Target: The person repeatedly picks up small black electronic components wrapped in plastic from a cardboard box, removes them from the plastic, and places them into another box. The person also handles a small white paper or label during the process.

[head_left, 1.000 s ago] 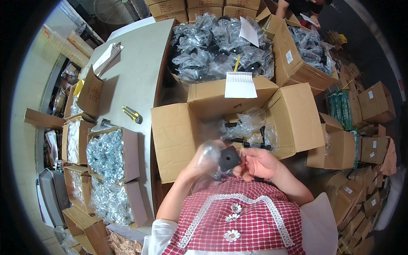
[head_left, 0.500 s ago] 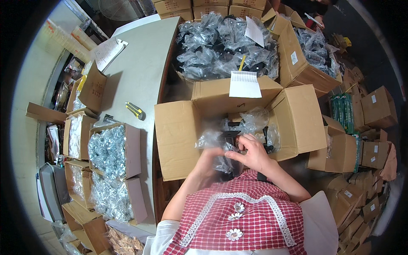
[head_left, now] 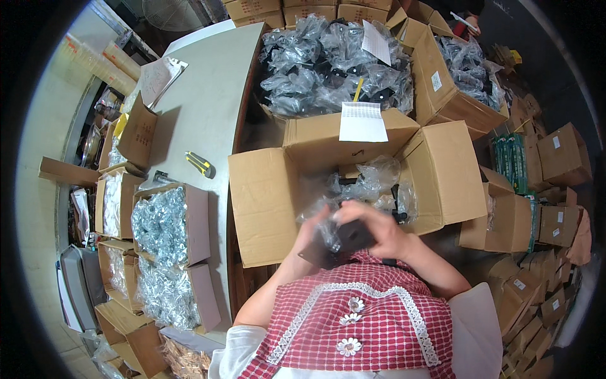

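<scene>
Both of the person's hands meet just above the near edge of the open carton (head_left: 453,174), in front of the red checked apron (head_left: 391,319). The right hand (head_left: 380,228) is closed on a black part (head_left: 355,236) with a flat, plate-like face, its fingers bent over the top. The left hand (head_left: 307,232) is curled about the opposite side of the same part, where a crumpled clear bag (head_left: 327,232) gathers between the hands; its fingertips are hidden, and blur obscures how much of the part lies within the plastic. Inside the carton, just beyond the hands, rest further bagged black pieces (head_left: 379,174). A printed white sheet (head_left: 363,123) hangs over the carton's far flap. Directly behind the carton rises a large heap of black pieces in clear bags (head_left: 334,69), with a second paper sheet (head_left: 376,43) and a yellow strip (head_left: 358,90) upon it. Behind and to the right of the carton, a tilted cardboard box (head_left: 445,95) contains similar bagged items. To the carton's left stands a grey table (head_left: 211,95) bearing a yellow-and-black cutter (head_left: 199,164); farther left, two boxes hold small clear packets, an upper group (head_left: 161,221) and a lower group (head_left: 163,294).
</scene>
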The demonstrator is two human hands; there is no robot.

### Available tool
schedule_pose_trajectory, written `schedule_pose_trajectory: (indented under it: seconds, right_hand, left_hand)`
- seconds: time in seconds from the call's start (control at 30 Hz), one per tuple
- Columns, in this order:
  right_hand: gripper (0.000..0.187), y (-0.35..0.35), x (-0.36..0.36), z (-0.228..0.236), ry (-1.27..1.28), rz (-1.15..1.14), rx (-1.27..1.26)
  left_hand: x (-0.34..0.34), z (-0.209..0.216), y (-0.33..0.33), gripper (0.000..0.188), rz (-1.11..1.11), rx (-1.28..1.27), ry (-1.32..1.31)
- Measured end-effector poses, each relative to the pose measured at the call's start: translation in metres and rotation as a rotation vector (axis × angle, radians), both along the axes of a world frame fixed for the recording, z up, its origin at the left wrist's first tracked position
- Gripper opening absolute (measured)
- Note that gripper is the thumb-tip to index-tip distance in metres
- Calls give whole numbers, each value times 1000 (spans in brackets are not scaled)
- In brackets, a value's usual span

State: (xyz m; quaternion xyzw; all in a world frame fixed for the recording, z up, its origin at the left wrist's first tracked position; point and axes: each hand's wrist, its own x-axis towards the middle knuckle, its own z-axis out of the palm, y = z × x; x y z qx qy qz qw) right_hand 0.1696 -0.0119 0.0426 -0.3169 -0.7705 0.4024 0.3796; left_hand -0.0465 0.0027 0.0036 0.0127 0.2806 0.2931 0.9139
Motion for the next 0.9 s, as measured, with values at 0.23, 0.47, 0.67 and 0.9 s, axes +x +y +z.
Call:
schedule_pose_trajectory:
  seconds: [0.23,0.47,0.67,0.9]
  right_hand:
    - [79,-9,-26,3,-216,287,7]
    - [89,-9,-52,-12,-238,204,101]
    - [85,1,-60,-39,-226,126,22]
    - [70,0,-51,-56,-364,21,-25]
  left_hand:
    - [-3,-35,-26,43,-60,-132,-503]
    - [-11,-31,-33,43,-39,-168,-212]
    - [-16,-25,-39,44,26,-124,86]
    - [-67,-15,-50,26,-238,375,867]
